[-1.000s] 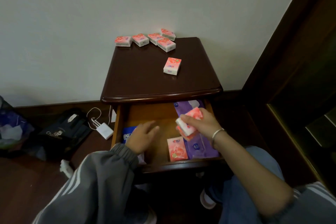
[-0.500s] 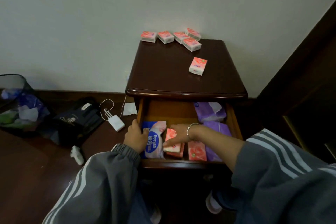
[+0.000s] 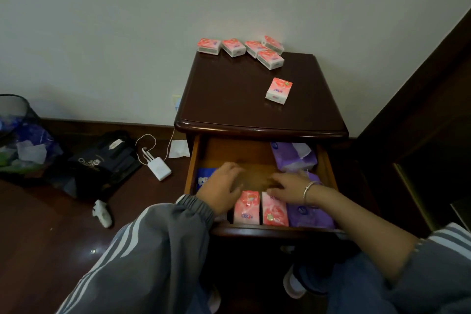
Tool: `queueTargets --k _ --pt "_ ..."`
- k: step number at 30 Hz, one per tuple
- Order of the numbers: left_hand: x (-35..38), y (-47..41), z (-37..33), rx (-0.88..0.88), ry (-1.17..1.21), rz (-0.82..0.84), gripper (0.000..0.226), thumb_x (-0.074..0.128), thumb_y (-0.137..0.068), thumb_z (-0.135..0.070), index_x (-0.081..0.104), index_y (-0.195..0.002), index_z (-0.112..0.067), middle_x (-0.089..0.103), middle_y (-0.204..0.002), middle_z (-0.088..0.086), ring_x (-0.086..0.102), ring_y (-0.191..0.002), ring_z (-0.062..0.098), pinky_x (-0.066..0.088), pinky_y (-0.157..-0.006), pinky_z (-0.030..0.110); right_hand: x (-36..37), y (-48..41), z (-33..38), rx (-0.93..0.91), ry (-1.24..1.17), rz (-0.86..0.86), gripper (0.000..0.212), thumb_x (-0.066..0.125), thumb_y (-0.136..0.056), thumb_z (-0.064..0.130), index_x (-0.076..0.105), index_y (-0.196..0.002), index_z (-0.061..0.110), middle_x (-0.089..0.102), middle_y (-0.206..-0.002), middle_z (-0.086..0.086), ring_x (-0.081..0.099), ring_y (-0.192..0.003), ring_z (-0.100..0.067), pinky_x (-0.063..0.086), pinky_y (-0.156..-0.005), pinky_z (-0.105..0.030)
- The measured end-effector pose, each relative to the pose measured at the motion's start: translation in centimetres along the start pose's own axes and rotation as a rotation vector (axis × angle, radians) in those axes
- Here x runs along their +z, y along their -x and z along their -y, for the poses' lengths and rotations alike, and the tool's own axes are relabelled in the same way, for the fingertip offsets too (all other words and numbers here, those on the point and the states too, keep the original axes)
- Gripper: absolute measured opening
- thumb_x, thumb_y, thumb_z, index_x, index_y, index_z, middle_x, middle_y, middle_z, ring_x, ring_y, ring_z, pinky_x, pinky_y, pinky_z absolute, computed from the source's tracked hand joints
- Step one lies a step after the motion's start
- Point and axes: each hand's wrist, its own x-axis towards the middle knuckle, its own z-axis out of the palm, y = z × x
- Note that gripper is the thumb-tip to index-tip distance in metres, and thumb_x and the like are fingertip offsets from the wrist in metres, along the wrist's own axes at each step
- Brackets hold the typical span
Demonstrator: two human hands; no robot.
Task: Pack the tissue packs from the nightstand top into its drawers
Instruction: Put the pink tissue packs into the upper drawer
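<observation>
The dark wooden nightstand (image 3: 229, 99) has its top drawer (image 3: 193, 160) pulled out. Several pink tissue packs (image 3: 234, 46) lie along the back edge of the top, and a single pink pack (image 3: 278, 90) lies nearer the front right. Two pink packs (image 3: 246, 208) (image 3: 274, 211) lie side by side at the drawer's front. My left hand (image 3: 221, 190) hovers over the drawer's left part, fingers apart, empty. My right hand (image 3: 289, 187), with a bracelet, is spread over the drawer's middle, just behind the right pink pack, holding nothing.
Purple packs (image 3: 293, 158) (image 3: 309, 214) fill the drawer's right side and a blue pack (image 3: 204, 178) sits at its left. On the floor to the left are a white charger (image 3: 159, 168) with cable, a black bag (image 3: 102, 163) and a waste bin (image 3: 15, 132). Dark furniture (image 3: 420, 109) stands right.
My right hand has let go of the pink pack, which now lies at the drawer's front beside the other one. Both hands have lifted and spread over the drawer.
</observation>
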Motion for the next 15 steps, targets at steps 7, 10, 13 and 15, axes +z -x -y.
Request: queueTargets --k 7,10,13,15 --pt "1.7 -2.2 -2.3 -0.125 -0.229 0.536 0.043 0.037 -0.101 -0.034 0.051 -0.131 -0.007 0.057 -0.130 0.019 0.054 -0.118 0.030 0.040 -0.095 0.031 2.6 2.1 0.5 -0.062 0.019 -0.006 0.037 0.029 -0.098 0.040 0.055 -0.114 0.018 0.058 -0.125 -0.007 0.041 -0.127 -0.024 -0.005 -0.108 -0.065" --pt "1.8 -2.1 -2.6 -0.111 -0.248 0.536 0.041 0.037 -0.101 -0.032 0.048 -0.132 -0.008 0.057 -0.130 0.019 0.053 -0.117 0.032 0.039 -0.095 0.032 2.2 2.5 0.6 -0.108 0.022 -0.029 0.039 0.031 -0.098 0.041 0.052 -0.124 0.022 0.047 -0.139 0.001 0.019 -0.142 -0.019 -0.009 -0.108 -0.064" --pt "1.1 -1.9 -2.5 -0.071 -0.171 0.463 0.040 0.042 -0.099 -0.033 0.047 -0.133 -0.012 0.055 -0.132 0.012 0.052 -0.118 0.026 0.040 -0.097 0.031 1.1 3.3 0.1 -0.149 -0.058 -0.166 0.038 0.035 -0.096 0.045 0.049 -0.127 0.029 0.045 -0.141 0.010 0.012 -0.145 -0.013 -0.004 -0.113 -0.057" --pt "-0.2 -2.1 -2.2 -0.047 -0.096 0.353 0.044 0.046 -0.097 -0.037 0.044 -0.136 -0.018 0.051 -0.136 0.003 0.050 -0.121 0.017 0.039 -0.099 0.029 -0.5 3.8 -0.9 -0.188 -0.131 -0.342 0.037 0.041 -0.095 0.044 0.052 -0.128 0.028 0.049 -0.138 0.009 0.021 -0.142 -0.014 0.010 -0.116 -0.048"
